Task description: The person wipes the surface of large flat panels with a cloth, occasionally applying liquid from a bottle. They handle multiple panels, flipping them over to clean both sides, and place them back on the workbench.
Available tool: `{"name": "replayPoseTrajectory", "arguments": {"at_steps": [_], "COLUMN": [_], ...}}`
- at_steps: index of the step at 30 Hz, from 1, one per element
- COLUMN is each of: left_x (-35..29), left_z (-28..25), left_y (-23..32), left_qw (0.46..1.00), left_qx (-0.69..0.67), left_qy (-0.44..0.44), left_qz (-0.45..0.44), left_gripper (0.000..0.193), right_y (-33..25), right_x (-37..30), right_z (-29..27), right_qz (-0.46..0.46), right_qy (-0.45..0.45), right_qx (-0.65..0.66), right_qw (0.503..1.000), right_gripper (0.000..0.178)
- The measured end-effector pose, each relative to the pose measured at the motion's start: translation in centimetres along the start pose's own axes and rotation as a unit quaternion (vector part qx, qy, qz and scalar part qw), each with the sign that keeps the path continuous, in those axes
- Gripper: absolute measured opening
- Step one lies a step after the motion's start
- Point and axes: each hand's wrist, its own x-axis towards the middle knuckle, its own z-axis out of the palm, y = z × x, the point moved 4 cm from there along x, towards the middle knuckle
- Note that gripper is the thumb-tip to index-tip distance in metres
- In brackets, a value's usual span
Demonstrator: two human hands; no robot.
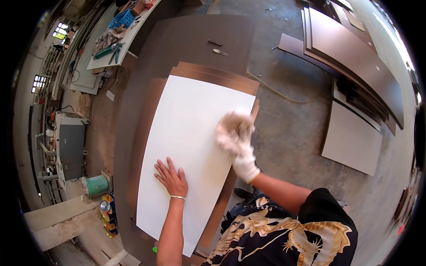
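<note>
A white panel (pixel 188 119) lies on a stack of brown panels (pixel 217 76), whose edges stick out at its far end and sides. My bare left hand (pixel 172 178) rests flat on the panel's near left part, fingers spread. Near the panel's right edge, my right hand (pixel 245 160), in a white glove, presses a crumpled beige rag (pixel 231 128) on the white surface. Motion smears the rag and the gloved fingers.
On the brown tabletop (pixel 177 40) beyond the stack lie a knife (pixel 220 52) and a dark pen-like object (pixel 215 42). A side table at far left bears a blue basket (pixel 122 18) and a green caulking gun (pixel 104 52). Large panels (pixel 350 44) lean at right.
</note>
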Motion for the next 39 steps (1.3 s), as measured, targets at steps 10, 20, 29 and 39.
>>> {"name": "replayPoseTrajectory", "arguments": {"at_steps": [10, 20, 29, 39], "left_x": [0.1, 0.1, 0.0, 1.3], "left_z": [-1.2, -1.9, -1.7, -2.2], "left_y": [1.1, 1.6, 1.2, 2.4], "left_qw": [0.999, 0.999, 0.999, 0.999], "left_qx": [-0.005, -0.020, -0.033, -0.033], "left_qy": [-0.013, 0.018, 0.009, 0.008], "left_qz": [0.033, 0.040, 0.000, 0.014], "left_gripper": [0.069, 0.068, 0.067, 0.069], "right_y": [-2.5, -3.2, -3.5, -3.1], "right_x": [-2.2, 19.7, 26.5, 27.8], "right_z": [-0.1, 4.9, 15.4, 13.3], "right_qz": [0.029, -0.148, -0.159, -0.083], "right_qy": [-0.101, -0.238, -0.259, -0.176], "right_qx": [-0.117, -0.354, -0.404, -0.441], "right_qw": [0.988, 0.892, 0.863, 0.876], "right_gripper": [0.062, 0.057, 0.052, 0.056]}}
